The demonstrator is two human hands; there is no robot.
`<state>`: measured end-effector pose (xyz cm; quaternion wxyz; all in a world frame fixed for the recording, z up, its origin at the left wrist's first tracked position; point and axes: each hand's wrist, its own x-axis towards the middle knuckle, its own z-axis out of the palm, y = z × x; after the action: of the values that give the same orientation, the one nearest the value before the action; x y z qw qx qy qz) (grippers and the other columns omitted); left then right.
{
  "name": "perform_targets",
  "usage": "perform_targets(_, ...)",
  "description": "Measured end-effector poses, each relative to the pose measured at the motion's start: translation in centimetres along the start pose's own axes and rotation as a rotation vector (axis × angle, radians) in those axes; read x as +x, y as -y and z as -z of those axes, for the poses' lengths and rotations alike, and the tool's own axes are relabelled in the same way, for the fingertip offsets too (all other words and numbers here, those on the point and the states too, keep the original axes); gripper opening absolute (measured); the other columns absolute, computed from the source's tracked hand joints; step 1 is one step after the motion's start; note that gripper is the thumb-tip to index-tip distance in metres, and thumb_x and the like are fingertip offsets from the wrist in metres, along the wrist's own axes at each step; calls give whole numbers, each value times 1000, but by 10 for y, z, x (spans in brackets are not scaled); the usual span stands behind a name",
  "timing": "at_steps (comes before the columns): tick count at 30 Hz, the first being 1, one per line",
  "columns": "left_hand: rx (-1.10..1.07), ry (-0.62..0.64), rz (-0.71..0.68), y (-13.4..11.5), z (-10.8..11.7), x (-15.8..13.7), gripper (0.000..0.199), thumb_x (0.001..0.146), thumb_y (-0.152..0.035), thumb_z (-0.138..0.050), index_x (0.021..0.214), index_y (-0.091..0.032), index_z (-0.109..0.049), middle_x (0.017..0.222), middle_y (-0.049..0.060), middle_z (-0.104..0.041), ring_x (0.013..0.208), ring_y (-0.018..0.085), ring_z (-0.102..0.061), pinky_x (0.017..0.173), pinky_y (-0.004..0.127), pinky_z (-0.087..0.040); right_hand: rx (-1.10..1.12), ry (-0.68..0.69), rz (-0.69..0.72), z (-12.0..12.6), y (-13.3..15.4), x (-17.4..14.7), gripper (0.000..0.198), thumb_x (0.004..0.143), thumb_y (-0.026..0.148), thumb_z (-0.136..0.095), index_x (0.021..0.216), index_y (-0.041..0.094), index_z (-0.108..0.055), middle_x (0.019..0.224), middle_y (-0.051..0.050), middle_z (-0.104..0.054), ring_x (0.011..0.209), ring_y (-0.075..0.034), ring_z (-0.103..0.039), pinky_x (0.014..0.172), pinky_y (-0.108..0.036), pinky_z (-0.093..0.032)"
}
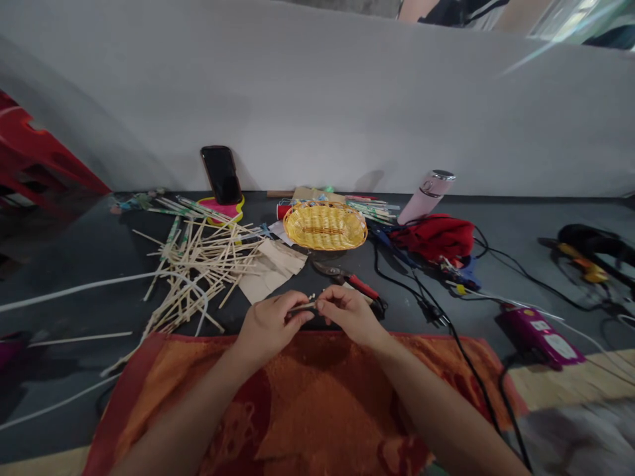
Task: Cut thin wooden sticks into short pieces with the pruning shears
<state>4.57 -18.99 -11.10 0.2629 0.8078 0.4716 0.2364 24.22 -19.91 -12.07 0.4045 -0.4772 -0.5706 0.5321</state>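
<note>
My left hand (275, 324) and my right hand (353, 315) meet over the far edge of an orange towel (322, 390). Both are closed, fingertips pinching a short thin stick (301, 307) that runs between them. Its right end is hidden by my right fingers. Tiny pale bits (312, 297) show just beyond my fingertips. Right behind my right hand lie pruning shears (364, 286) with red handles, blades pointing left. A loose heap of pale thin sticks (203, 264) spreads to the left, partly over a brown paper sheet (272, 268).
Beyond my hands sits a yellow woven basket (325, 227). A phone (221, 174) leans against the wall. To the right are a pink bottle (426, 196), a red cloth (436, 238), black cables and a purple device (543, 336). A white cable (99, 285) crosses at left.
</note>
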Motion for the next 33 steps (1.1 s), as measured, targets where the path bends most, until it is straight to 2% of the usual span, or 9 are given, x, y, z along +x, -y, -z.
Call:
perform_targets(5,81,-72,-58,-1,0,-2,25,91,-41,-51,86,-24,-68,79,-1,-72,71,13,-64,64,22,-40,59,36,2,-4,4,-2,27,83,42,-63,77,16,-59,68,2,-57,53,-8,-49,49,-20,-37)
perform_targets(9,86,-97,-68,-2,2,-2,25,92,-39,-50,88,-24,-69,79,-1,-73,71,12,-65,65,21,-41,176,90,-26,-5,3,-3,32,82,47,-64,78,16,-59,73,1,-58,54,-7,-51,51,-21,-40)
perform_targets(14,57,-141,-63,-2,3,-2,24,90,-39,-52,87,-22,-70,79,0,-73,69,12,-65,65,21,-42,299,122,-49,-5,0,-2,30,75,42,-74,87,17,-62,73,3,-57,56,-7,-52,54,-21,-42)
perform_targets(23,0,-152,-66,-2,2,-2,22,90,-38,-54,87,-23,-69,78,-1,-73,69,12,-65,64,20,-43,157,44,21,-9,1,-3,27,81,43,-66,82,16,-63,71,2,-58,58,-8,-51,56,-22,-40)
perform_targets(33,-45,-172,-94,0,2,-1,17,89,-31,-55,90,-23,-69,82,0,-74,72,13,-66,66,21,-45,113,-14,40,-12,-1,-3,27,82,44,-64,83,17,-62,71,1,-60,57,-9,-51,55,-23,-40)
